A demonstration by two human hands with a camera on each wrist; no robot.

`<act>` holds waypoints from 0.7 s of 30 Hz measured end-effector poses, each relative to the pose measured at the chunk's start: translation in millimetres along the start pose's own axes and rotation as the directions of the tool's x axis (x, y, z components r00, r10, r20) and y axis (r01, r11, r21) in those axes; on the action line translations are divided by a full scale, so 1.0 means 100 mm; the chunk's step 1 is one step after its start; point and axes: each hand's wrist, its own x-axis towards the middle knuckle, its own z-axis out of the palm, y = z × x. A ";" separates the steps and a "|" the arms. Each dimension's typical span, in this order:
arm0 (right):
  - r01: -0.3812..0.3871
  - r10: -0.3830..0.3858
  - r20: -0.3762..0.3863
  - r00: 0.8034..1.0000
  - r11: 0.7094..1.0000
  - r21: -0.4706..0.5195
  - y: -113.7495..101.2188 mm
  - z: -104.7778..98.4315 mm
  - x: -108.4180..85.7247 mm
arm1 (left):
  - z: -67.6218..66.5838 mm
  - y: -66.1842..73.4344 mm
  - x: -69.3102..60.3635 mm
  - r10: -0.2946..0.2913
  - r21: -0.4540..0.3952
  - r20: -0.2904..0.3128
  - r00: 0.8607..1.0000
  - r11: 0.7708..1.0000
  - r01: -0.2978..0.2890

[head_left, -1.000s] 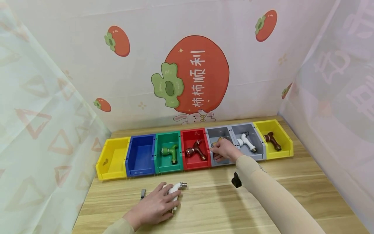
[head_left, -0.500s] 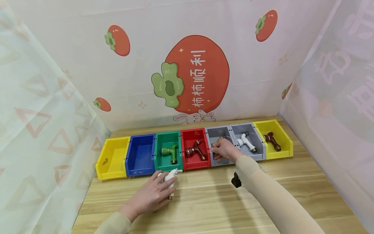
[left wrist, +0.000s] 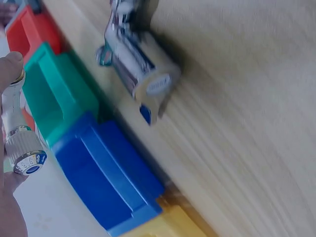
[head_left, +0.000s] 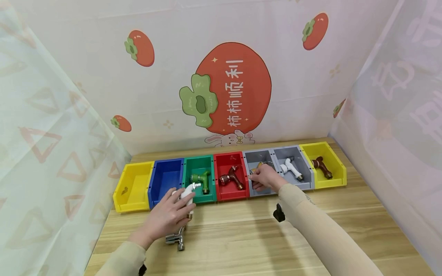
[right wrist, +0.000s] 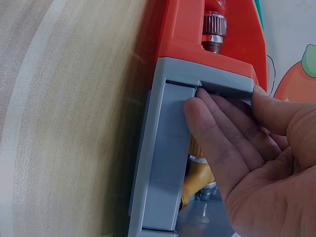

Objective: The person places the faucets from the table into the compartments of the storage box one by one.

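My left hand [head_left: 165, 216] grips a white faucet [head_left: 188, 191] just in front of the green bin [head_left: 211, 196]. In the left wrist view the white faucet [left wrist: 22, 145] shows its ribbed knob past my thumb. A chrome faucet [head_left: 177, 238] lies on the table below that hand. My right hand [head_left: 267, 177] is at the left grey bin [head_left: 244, 157]. In the right wrist view its thumb and fingers pinch the wall of the grey bin [right wrist: 165, 163] beside the red one. A yellow-orange faucet [right wrist: 197, 178] lies inside, partly hidden by the fingers.
Bins stand in a row: yellow [head_left: 132, 188], blue [head_left: 167, 182], green with a green faucet [head_left: 202, 179], red [head_left: 226, 157] with a brown faucet [head_left: 232, 178], grey with a white-handled faucet [head_left: 291, 168], yellow with a dark brown faucet [head_left: 322, 167]. Fabric walls enclose the wooden table [head_left: 235, 241].
My left hand has lifted the white faucet and carried it left and away from me toward the bins. The chrome faucet now shows more fully. My right hand has stayed still.
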 end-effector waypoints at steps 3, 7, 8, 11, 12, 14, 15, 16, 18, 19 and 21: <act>0.003 -0.003 -0.002 1.000 1.000 -0.003 0.00 0.00 0.00 | -0.02 -0.08 -0.04 -0.024 0.009 0.007 1.000 1.000 0.024; 0.005 -0.005 -0.003 1.000 1.000 -0.006 0.00 0.00 0.00 | -0.05 -0.18 -0.09 -0.064 0.028 0.042 0.997 0.998 0.063; 0.004 -0.004 -0.003 1.000 1.000 -0.006 0.00 0.00 0.00 | -0.05 -0.20 -0.10 -0.073 0.030 0.048 0.996 0.997 0.071; 0.005 -0.005 -0.006 1.000 1.000 -0.014 0.00 0.00 -0.01 | -0.06 -0.26 -0.12 -0.100 0.028 0.066 0.993 0.995 0.099; 0.004 -0.004 -0.007 1.000 1.000 -0.016 0.00 0.00 -0.01 | -0.06 -0.27 -0.13 -0.109 0.024 0.071 0.992 0.994 0.107; 0.004 -0.005 -0.007 1.000 1.000 -0.019 -0.01 0.00 -0.01 | -0.07 -0.30 -0.14 -0.128 0.021 0.085 0.988 0.992 0.127; 0.004 -0.004 -0.007 1.000 1.000 -0.020 -0.01 0.00 -0.01 | -0.07 -0.32 -0.15 -0.138 0.021 0.093 0.986 0.990 0.136; 0.002 -0.002 -0.007 1.000 1.000 -0.019 -0.01 0.00 -0.01 | -0.07 -0.33 -0.15 -0.148 0.022 0.104 0.984 0.989 0.146; 0.004 -0.004 -0.004 1.000 1.000 -0.020 -0.01 0.00 -0.01 | -0.07 -0.35 -0.16 -0.167 0.035 0.126 0.978 0.986 0.164; 0.004 -0.004 -0.004 1.000 1.000 -0.021 -0.01 0.00 -0.01 | -0.07 -0.36 -0.17 -0.178 0.039 0.138 0.974 0.984 0.174; 0.000 0.000 -0.007 1.000 1.000 -0.018 -0.01 0.00 -0.01 | -0.06 -0.39 -0.17 -0.197 0.046 0.159 0.967 0.980 0.192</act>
